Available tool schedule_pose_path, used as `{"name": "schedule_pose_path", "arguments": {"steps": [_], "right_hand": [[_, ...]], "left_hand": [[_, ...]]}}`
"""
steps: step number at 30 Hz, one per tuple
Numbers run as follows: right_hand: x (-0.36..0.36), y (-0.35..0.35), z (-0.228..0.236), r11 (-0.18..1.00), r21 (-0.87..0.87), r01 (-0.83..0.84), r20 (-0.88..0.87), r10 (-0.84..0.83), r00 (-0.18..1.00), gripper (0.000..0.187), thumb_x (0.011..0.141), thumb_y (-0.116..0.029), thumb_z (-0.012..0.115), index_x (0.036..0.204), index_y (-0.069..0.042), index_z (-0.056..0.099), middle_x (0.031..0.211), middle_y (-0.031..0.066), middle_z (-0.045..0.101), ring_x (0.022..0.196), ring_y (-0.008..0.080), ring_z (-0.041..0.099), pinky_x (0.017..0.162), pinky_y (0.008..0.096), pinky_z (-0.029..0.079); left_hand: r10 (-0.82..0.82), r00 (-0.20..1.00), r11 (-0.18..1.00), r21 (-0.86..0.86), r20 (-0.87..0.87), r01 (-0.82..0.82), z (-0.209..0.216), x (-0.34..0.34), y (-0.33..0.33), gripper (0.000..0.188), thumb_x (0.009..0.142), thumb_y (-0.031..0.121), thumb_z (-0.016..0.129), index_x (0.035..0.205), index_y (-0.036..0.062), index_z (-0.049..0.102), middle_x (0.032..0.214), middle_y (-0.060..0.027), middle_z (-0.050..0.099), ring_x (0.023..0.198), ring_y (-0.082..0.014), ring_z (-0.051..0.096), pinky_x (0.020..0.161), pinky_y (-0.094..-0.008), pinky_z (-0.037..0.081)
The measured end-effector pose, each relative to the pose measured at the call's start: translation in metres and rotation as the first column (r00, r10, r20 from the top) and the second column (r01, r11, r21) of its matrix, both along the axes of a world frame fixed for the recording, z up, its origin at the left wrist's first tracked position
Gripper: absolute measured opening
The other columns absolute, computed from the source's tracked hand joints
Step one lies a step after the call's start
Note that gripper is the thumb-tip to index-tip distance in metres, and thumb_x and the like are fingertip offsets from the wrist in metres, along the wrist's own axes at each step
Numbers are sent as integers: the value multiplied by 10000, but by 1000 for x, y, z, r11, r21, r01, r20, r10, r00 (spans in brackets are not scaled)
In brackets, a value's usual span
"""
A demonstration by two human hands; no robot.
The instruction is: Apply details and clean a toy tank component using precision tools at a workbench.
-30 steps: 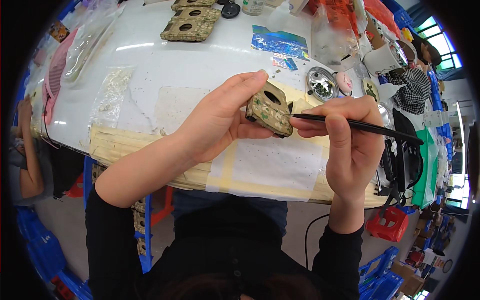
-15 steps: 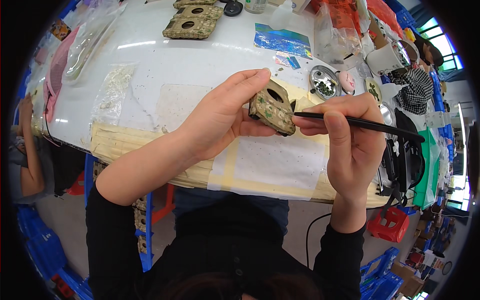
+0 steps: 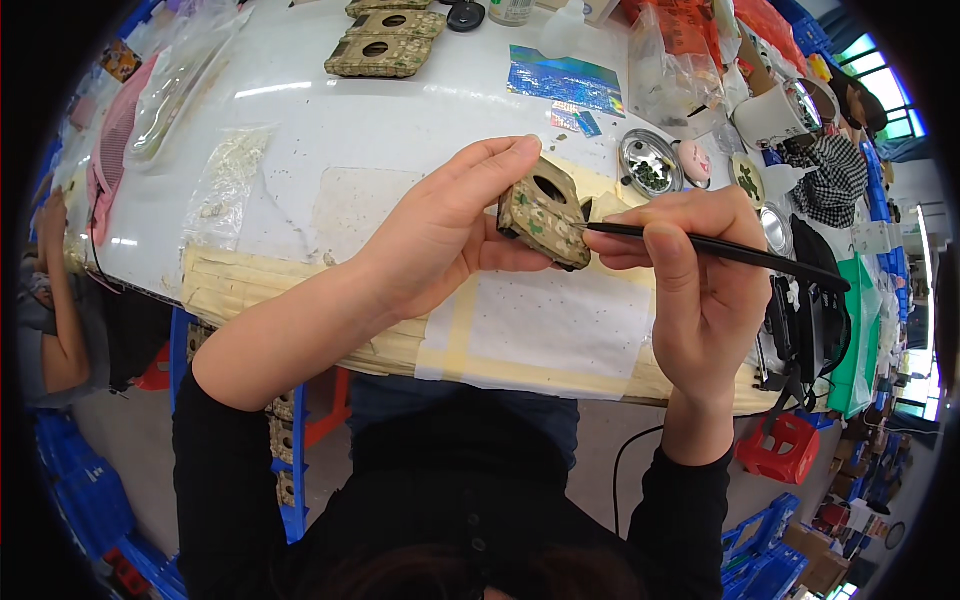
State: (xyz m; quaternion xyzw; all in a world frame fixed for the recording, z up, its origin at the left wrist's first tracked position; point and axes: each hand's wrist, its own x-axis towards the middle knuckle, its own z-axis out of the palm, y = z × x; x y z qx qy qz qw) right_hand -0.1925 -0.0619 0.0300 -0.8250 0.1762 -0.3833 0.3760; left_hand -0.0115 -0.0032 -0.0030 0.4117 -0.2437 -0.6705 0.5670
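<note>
My left hand (image 3: 435, 230) grips a small camouflage-patterned casing (image 3: 540, 228) by its edges, thumb on top and fingers beneath. The casing is tilted above the table and has a dark round opening near its upper end. In my right hand (image 3: 712, 275) are slim black tweezers (image 3: 760, 253), held like a pen. Their fine tip is at the casing's lower right side; whether it pinches anything is too small to tell. A white sheet (image 3: 550, 330) dotted with tiny dark specks lies below my hands.
Similar camouflage casings (image 3: 372, 58) lie at the far side. A round metal dish (image 3: 648, 185) with dark green bits stands to the right, beyond a shiny blue sheet (image 3: 565, 82). Plastic bags (image 3: 230, 185) lie at left. At the far left, another person's arm (image 3: 62, 280) shows.
Hardly anything differs: both hands, the casing and the tweezers keep nearly the same place, with the tip still at the casing's side.
</note>
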Motion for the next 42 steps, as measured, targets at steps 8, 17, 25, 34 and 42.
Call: {"name": "schedule_pose_path", "arguments": {"steps": [8,17,25,34,42], "right_hand": [[4,4,-4,993,111,49,117,-62,991,62,867,-12,596,868,36,557,786,69,577,699,117,618,607,216,513],[4,5,-4,994,93,50,114,-61,992,67,862,-14,607,871,32,559,778,63,575,691,112,611,598,214,501],[-1,2,0,999,44,16,82,-19,996,141,924,-85,506,941,53,487,834,153,603,726,199,657,628,271,555],[-20,36,0,972,193,-137,315,71,946,282,833,-205,670,966,21,565,788,146,649,703,211,634,628,275,495],[53,76,11,483,318,-816,588,575,570,636,456,-366,897,895,-28,584,794,13,585,668,72,534,586,181,447]], "left_hand": [[2,1000,1000,-2,7,-2,-1,-1,-1,445,951,394,427,1277,91,428,1083,-69,598,888,-118,640,647,-233,569],[-1,1000,1000,-6,8,1,-1,0,0,452,949,398,429,1279,90,427,1076,-67,599,876,-114,639,650,-232,563],[-7,999,1000,-4,-51,7,-1,-1,-2,456,952,395,428,1274,74,437,1063,-81,607,839,-140,653,626,-213,564],[-34,990,999,28,-135,38,-1,2,-4,474,955,387,428,1275,38,431,992,-128,625,747,-230,676,578,-205,571],[-80,966,996,-47,-244,71,-16,13,-7,391,946,356,464,1186,47,480,1002,-134,635,796,-246,674,614,-225,575]]}}
